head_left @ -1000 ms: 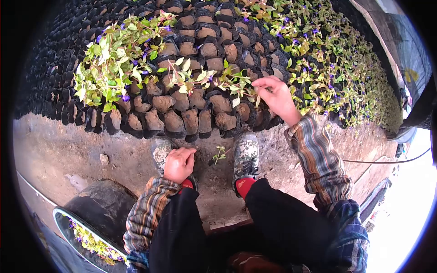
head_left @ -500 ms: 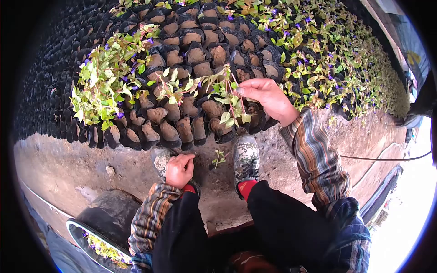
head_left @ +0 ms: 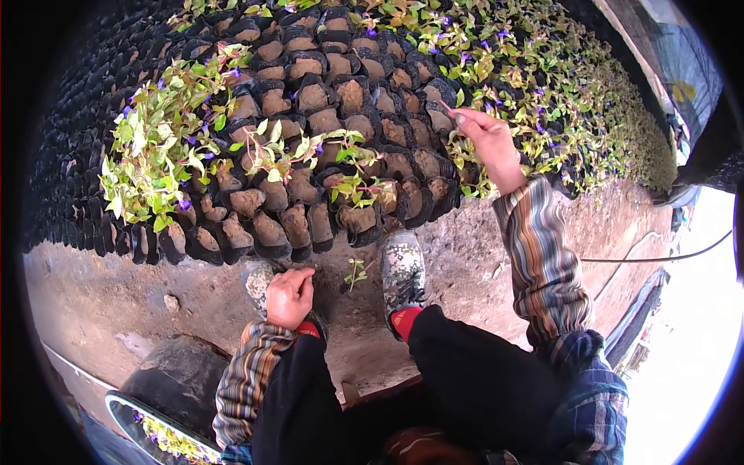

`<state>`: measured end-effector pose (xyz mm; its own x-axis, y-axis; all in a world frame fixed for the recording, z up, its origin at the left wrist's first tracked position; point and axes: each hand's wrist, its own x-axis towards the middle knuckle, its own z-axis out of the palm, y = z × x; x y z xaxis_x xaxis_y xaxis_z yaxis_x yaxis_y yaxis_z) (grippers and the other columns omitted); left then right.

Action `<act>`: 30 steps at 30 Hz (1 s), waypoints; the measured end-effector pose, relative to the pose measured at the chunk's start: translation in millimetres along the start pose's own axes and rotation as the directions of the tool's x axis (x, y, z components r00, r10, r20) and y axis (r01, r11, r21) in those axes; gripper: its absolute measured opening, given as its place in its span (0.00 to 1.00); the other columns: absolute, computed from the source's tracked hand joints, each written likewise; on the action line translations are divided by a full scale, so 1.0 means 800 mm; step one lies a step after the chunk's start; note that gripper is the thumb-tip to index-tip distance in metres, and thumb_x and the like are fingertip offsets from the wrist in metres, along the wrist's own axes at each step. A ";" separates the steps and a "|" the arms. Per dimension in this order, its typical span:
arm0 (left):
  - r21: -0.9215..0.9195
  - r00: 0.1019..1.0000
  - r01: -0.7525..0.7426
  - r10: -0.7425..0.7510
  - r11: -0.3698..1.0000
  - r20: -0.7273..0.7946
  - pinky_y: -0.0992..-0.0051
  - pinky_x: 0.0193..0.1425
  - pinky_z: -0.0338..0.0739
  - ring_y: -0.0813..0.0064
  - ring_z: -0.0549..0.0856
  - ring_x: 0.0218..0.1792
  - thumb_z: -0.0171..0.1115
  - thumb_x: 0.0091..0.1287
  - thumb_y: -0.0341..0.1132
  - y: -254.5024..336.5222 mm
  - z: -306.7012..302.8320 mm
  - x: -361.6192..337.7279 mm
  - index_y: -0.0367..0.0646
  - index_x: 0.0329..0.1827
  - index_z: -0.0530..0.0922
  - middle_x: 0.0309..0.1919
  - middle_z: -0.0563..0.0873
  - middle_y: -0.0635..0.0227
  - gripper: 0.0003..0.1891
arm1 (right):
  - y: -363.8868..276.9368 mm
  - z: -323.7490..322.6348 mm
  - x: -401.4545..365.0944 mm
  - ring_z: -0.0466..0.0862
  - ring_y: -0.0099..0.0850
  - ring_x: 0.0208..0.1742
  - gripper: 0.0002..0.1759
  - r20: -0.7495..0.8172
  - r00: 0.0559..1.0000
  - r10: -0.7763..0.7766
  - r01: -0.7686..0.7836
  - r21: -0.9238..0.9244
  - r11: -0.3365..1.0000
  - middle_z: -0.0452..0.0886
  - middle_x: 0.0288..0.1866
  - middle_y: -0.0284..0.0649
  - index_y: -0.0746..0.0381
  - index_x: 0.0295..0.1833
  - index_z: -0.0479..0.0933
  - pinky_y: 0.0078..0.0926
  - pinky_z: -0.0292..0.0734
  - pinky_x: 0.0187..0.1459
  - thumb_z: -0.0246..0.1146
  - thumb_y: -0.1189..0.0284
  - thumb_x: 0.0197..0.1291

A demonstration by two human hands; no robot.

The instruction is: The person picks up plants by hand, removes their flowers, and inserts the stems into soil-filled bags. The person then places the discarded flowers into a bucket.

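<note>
My right hand [head_left: 490, 147] is over the right part of the soil-filled black bags [head_left: 312, 98], thumb and fingers pinched on a plant cutting. The cutting's reddish stem [head_left: 447, 107] points up and left from the fingertips; its leaves are hard to tell from the plants behind. To the left, loose leafy cuttings [head_left: 360, 188] lie across the bags, beside another small bunch [head_left: 273, 151]. My left hand [head_left: 288, 298] is loosely closed in front of my left knee, near the shoe. Nothing shows in its fingers, and its palm is hidden.
A large heap of leafy cuttings with purple flowers [head_left: 155, 143] lies on the bags at left. Planted bags [head_left: 542, 101] spread to the right. One sprig [head_left: 356, 273] lies on the ground between my shoes [head_left: 403, 267]. A black bucket [head_left: 174, 380] holding plants stands at lower left.
My right hand has moved right, away from the loose cuttings, with one cutting in its fingers. The remaining cuttings have settled on the bags. The view has shifted slightly; my left hand stays near my knee.
</note>
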<state>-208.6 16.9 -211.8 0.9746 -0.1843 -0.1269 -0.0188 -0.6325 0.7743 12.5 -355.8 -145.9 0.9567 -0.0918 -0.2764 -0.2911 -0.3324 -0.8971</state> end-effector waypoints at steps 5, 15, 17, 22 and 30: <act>-0.010 1.000 0.005 -0.005 1.000 0.013 0.65 0.40 0.75 0.58 0.83 0.32 0.64 0.58 0.25 0.002 -0.002 0.001 0.42 0.39 0.84 0.30 0.85 0.61 0.07 | 0.018 -0.031 0.028 0.85 0.36 0.43 0.09 0.085 0.981 -0.175 0.168 -0.819 0.548 0.86 0.36 0.39 0.49 0.43 0.86 0.41 0.59 0.58 0.62 0.65 0.62; 0.020 1.000 -0.012 0.011 1.000 0.023 0.64 0.40 0.75 0.58 0.84 0.32 0.64 0.57 0.25 0.003 -0.001 0.004 0.42 0.39 0.83 0.30 0.85 0.61 0.07 | 0.026 0.009 0.073 0.81 0.34 0.41 0.03 0.332 0.923 -0.195 0.341 -0.940 0.016 0.82 0.28 0.34 0.52 0.29 0.82 0.42 0.60 0.57 0.66 0.69 0.55; 0.021 1.000 -0.014 0.013 1.000 0.026 0.65 0.40 0.75 0.58 0.84 0.32 0.65 0.57 0.25 0.002 -0.002 0.005 0.42 0.38 0.84 0.30 0.85 0.61 0.07 | 0.035 0.013 0.078 0.81 0.34 0.40 0.04 0.360 0.917 -0.173 0.358 -0.933 -0.044 0.82 0.28 0.34 0.52 0.29 0.82 0.41 0.60 0.56 0.65 0.69 0.55; 0.026 1.000 -0.013 0.012 1.000 0.025 0.65 0.40 0.76 0.59 0.85 0.33 0.65 0.57 0.25 0.001 -0.001 0.006 0.42 0.37 0.84 0.30 0.86 0.61 0.06 | 0.046 0.018 0.071 0.81 0.36 0.44 0.03 0.349 0.909 -0.229 0.369 -0.928 0.048 0.84 0.32 0.34 0.54 0.34 0.83 0.41 0.60 0.57 0.65 0.70 0.55; 0.013 1.000 0.000 -0.001 1.000 0.030 0.65 0.39 0.75 0.59 0.84 0.31 0.65 0.57 0.25 0.002 -0.002 0.009 0.42 0.37 0.84 0.30 0.85 0.61 0.06 | 0.044 -0.003 0.062 0.80 0.36 0.45 0.03 0.278 0.922 -0.270 0.331 -0.927 0.177 0.84 0.33 0.34 0.52 0.35 0.85 0.40 0.59 0.58 0.67 0.68 0.55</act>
<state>-201.5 15.5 -210.7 0.9675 -0.2064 -0.1463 -0.0213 -0.6427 0.7658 49.3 -374.0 -190.8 0.9580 0.2655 -0.1086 0.2737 -0.9593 0.0696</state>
